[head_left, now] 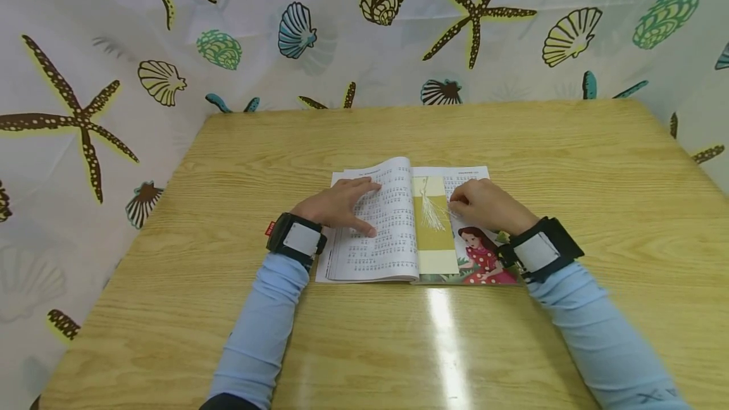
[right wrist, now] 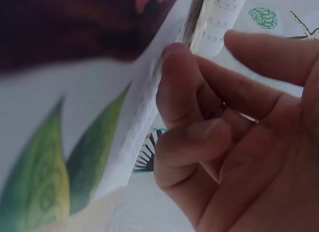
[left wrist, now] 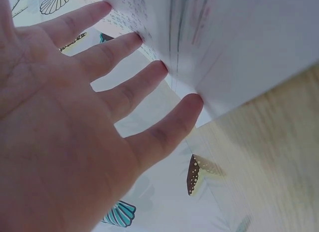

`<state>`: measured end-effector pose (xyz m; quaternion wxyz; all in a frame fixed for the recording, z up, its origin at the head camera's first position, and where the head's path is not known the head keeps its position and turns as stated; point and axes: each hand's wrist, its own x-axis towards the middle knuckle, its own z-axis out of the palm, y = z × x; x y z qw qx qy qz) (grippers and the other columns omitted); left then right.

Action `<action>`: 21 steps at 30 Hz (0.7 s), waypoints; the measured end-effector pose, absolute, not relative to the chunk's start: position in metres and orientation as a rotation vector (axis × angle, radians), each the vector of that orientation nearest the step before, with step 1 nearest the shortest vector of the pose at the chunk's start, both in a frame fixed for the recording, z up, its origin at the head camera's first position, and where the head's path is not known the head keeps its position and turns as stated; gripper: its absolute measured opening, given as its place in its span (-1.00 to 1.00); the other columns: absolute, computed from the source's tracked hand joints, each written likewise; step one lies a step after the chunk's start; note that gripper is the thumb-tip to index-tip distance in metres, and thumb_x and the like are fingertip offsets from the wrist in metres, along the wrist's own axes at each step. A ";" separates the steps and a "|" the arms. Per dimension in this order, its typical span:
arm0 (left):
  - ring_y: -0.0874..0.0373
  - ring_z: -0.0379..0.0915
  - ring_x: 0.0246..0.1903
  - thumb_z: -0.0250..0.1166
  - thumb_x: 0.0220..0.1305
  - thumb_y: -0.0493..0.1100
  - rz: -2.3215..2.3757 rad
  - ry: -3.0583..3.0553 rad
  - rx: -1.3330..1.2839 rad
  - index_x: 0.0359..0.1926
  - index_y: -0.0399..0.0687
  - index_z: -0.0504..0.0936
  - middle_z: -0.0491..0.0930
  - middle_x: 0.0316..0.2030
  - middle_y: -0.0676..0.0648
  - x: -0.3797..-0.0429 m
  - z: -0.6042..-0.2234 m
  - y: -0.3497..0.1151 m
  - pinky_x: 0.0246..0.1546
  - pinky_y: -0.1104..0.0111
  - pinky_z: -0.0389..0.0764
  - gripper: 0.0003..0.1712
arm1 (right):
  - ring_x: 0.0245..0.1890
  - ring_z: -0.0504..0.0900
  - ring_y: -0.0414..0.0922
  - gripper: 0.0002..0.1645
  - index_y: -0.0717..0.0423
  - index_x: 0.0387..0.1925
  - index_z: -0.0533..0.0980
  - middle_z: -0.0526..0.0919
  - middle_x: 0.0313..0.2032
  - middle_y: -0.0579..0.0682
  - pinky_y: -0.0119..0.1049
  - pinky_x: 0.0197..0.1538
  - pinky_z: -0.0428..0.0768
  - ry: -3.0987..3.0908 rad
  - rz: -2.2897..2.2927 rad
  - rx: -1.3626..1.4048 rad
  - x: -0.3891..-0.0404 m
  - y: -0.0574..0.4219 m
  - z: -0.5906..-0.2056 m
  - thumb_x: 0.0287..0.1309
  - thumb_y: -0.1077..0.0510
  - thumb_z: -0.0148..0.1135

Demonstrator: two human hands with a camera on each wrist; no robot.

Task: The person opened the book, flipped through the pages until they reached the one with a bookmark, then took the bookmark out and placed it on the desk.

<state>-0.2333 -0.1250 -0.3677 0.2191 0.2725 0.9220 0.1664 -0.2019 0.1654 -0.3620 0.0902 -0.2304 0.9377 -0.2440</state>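
Note:
An open book (head_left: 373, 258) lies on the table, with printed text on the left page and a coloured picture of a figure in a red dotted dress at the lower right. A cream and mustard bookmark (head_left: 437, 258) with a white tassel (head_left: 431, 211) rests along the right page beside the spine. My left hand (head_left: 338, 203) is spread on the left page, fingertips touching paper in the left wrist view. My right hand (head_left: 484, 203) has curled fingers at the bookmark's right edge, beside tassel strands. Whether it pinches a strand is hidden.
The wooden table (head_left: 256, 144) extends around the book on every side. A white cloth (head_left: 342, 74) printed with starfish and shells hangs behind the table and at its sides. A bright strip of glare crosses the tabletop in front of the book.

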 end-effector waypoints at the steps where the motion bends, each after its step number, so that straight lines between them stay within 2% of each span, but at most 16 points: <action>1: -0.16 -0.18 0.55 0.52 0.17 0.09 0.461 2.551 0.754 0.59 -0.04 0.14 -0.06 0.59 -0.18 -0.233 -0.367 -0.125 0.45 -0.07 0.08 0.09 | -0.52 0.44 -0.11 -0.73 0.46 -0.17 0.66 0.61 -0.44 0.06 -0.26 -0.43 0.40 2.789 -0.727 -0.658 -0.201 0.164 -0.362 0.39 0.29 0.14; 10: -0.16 -0.19 0.55 0.53 0.17 0.08 0.461 2.552 0.748 0.58 -0.05 0.14 -0.06 0.59 -0.18 -0.233 -0.367 -0.125 0.46 -0.07 0.08 0.10 | -0.59 0.44 -0.15 -0.80 0.40 -0.34 0.67 0.57 -0.55 0.01 -0.31 -0.48 0.39 2.742 -0.779 -0.617 -0.199 0.158 -0.360 0.28 0.31 0.21; 16: -0.15 -0.19 0.55 0.52 0.18 0.08 0.467 2.546 0.748 0.59 -0.03 0.13 -0.07 0.59 -0.17 -0.233 -0.367 -0.125 0.45 -0.07 0.09 0.09 | -0.54 0.53 -0.15 -0.81 0.42 -0.29 0.61 0.62 -0.50 0.06 -0.30 -0.45 0.50 2.669 -0.881 -0.536 -0.199 0.158 -0.360 0.30 0.29 0.23; 21: -0.15 -0.19 0.55 0.52 0.18 0.08 0.467 2.545 0.744 0.59 -0.03 0.13 -0.07 0.59 -0.16 -0.233 -0.367 -0.125 0.45 -0.06 0.10 0.09 | -0.58 0.61 -0.16 -0.85 0.43 -0.21 0.48 0.67 -0.48 0.08 -0.29 -0.48 0.63 2.571 -1.010 -0.453 -0.199 0.158 -0.362 0.32 0.34 0.18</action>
